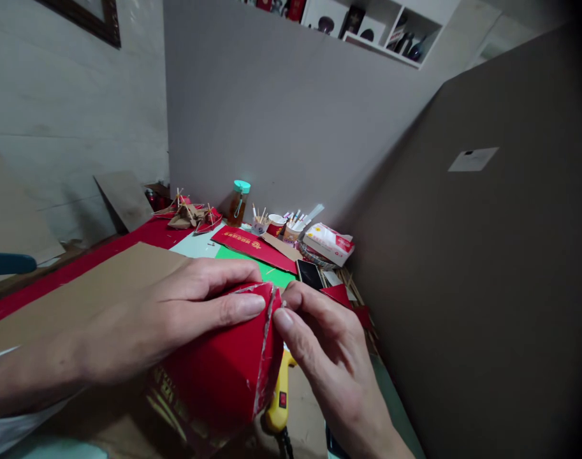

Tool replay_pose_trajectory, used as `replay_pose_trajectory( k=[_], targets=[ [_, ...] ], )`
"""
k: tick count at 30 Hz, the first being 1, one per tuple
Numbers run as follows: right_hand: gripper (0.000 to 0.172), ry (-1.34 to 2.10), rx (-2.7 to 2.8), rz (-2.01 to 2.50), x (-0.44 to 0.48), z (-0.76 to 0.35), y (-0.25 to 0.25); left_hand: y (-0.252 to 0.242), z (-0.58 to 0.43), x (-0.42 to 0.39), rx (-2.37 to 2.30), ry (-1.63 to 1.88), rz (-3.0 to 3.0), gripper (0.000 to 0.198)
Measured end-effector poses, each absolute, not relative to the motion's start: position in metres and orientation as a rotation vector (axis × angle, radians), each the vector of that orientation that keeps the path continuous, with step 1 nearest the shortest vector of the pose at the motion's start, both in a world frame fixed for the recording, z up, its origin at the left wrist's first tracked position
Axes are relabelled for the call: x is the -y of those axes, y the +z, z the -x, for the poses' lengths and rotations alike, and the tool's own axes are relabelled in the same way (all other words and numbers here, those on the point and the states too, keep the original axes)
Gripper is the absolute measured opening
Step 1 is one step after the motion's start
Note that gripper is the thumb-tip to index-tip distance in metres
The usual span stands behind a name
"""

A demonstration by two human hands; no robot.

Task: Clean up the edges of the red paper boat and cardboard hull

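Note:
A folded piece of red cardboard (214,363) with gold print fills the lower middle, tilted, with ragged pale seams along its corner. My left hand (185,306) grips it from the left, thumb flat on the near face and fingers over the top. At its right upper edge, thumb and forefinger of my right hand (333,357) are pinched together beside the seam. A small pale bit shows at those fingertips, too small to name. Partly hidden behind the cardboard lies a yellow hot glue gun (278,408) with a red switch and a dark cord.
Brown cardboard (118,280) covers the table's left side. Farther back are small red and brown model boats (190,213), a bottle (238,204), cups of sticks and pens (294,231), a red strip (252,247), a phone (310,275) and a tissue pack (329,242). Grey partitions (281,127) stand behind and right.

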State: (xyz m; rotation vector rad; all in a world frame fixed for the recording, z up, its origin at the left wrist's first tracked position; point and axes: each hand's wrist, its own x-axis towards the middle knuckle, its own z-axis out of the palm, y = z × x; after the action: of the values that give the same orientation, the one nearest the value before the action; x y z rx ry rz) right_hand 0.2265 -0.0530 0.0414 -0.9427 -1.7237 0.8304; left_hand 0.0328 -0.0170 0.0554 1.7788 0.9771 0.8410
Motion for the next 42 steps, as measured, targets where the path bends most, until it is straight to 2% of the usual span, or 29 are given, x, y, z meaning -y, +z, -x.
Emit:
replay_pose_trajectory(
  k=[8,16,22,31,42],
  targets=[
    [0.031,0.900,1.711,0.987,0.054,-0.227,0.038,0.058,-0.027,0.013,-0.938,0.705,-2.078,0.025],
    [0.035,0.850,1.731,1.021,0.056,-0.223,0.040,0.051,-0.025,0.017,-1.008,0.751,-2.087,0.037],
    [0.033,0.847,1.738,0.994,0.057,-0.222,0.040,0.055,-0.030,0.014,-0.946,0.769,-2.006,0.031],
    [0.030,0.920,1.720,0.994,0.057,-0.223,0.041,0.055,-0.037,0.009,-0.787,0.738,-1.833,0.034],
    [0.032,1.028,1.750,0.934,0.057,-0.222,0.039,0.063,-0.037,0.018,-0.806,0.645,-1.574,0.024]
  ],
)
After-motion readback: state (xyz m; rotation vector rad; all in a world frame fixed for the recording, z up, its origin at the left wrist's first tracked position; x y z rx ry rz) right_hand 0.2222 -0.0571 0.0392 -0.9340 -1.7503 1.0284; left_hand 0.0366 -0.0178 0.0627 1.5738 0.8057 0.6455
